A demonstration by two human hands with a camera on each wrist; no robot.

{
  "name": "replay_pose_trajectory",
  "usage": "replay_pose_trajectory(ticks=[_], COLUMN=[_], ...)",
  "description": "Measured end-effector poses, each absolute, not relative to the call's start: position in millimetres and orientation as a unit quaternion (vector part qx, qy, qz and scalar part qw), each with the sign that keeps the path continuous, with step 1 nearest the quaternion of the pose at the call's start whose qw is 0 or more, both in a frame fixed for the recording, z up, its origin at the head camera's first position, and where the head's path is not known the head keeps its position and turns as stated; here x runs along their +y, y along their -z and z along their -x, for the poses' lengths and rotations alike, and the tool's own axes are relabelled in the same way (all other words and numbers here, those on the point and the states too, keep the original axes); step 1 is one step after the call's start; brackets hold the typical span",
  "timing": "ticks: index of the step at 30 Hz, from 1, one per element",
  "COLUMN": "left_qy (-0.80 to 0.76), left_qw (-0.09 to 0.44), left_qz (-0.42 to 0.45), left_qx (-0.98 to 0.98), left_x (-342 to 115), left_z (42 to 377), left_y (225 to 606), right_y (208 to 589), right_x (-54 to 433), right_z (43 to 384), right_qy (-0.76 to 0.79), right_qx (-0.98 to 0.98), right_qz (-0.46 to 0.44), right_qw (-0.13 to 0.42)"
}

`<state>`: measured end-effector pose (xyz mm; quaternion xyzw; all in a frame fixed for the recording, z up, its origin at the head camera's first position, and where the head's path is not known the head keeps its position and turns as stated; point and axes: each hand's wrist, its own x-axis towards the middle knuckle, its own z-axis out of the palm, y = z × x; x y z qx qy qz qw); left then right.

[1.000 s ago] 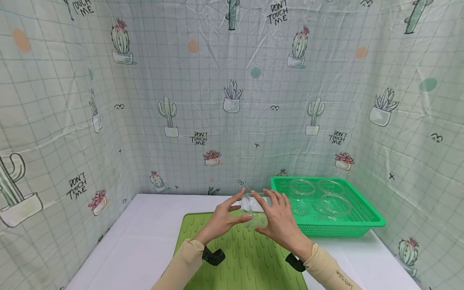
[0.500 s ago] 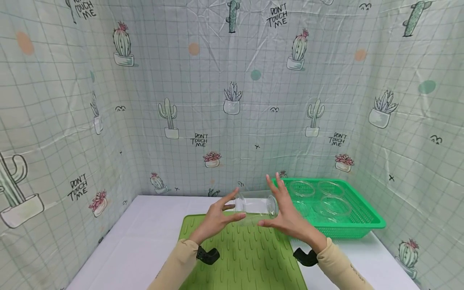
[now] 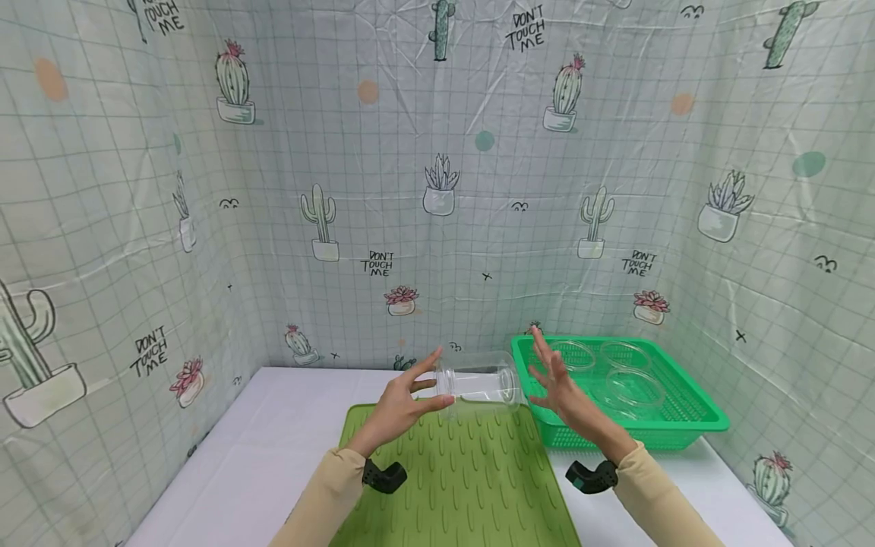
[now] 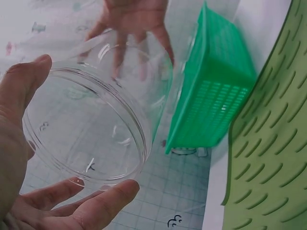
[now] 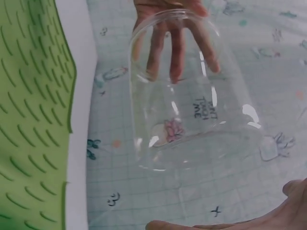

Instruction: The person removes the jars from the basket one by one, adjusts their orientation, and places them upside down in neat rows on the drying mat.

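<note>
A clear, wide-mouthed jar lies on its side in the air over the green mat. My left hand grips it around the threaded mouth, thumb on the near side and fingers spread round the rim. In the left wrist view the open mouth of the jar faces my palm, and no lid is on it. My right hand is apart from the jar, off its closed base, with fingers straight and spread. Through the jar wall in the right wrist view, the left fingers show.
A green plastic basket stands at the back right, with several clear round containers in it. A ridged green mat lies on the white tabletop. Cactus-printed cloth walls in the back and sides.
My right hand has let go of the jar's base end and drawn away to the right, its fingers spreading. The left hand, still holding the jar, has shifted slightly left.
</note>
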<state>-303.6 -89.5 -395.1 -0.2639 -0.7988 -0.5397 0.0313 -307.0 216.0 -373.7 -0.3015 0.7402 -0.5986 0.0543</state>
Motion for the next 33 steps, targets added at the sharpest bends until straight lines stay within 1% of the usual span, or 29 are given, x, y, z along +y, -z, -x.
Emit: replay_pose_trajectory(ticks=[5, 15, 18, 23, 33], left_qy=[0.545, 0.546, 0.542, 0.537, 0.531], left_qw=[0.027, 0.022, 0.017, 0.006, -0.005], left_qz=[0.269, 0.275, 0.277, 0.282, 0.281], left_qx=[-0.794, -0.791, -0.793, -0.795, -0.800], left_x=[-92, -93, -94, -94, -94], left_z=[303, 301, 301, 300, 301], left_y=[395, 394, 395, 396, 399], right_y=[382, 395, 395, 394, 396], right_x=[214, 202, 200, 194, 189], right_z=[312, 316, 317, 317, 316], right_qy=[0.646, 0.693, 0.709, 0.717, 0.710], right_qx=[0.709, 0.654, 0.632, 0.626, 0.644], right_qz=[0.253, 0.199, 0.191, 0.174, 0.160], right_qw=[0.129, 0.228, 0.248, 0.252, 0.238])
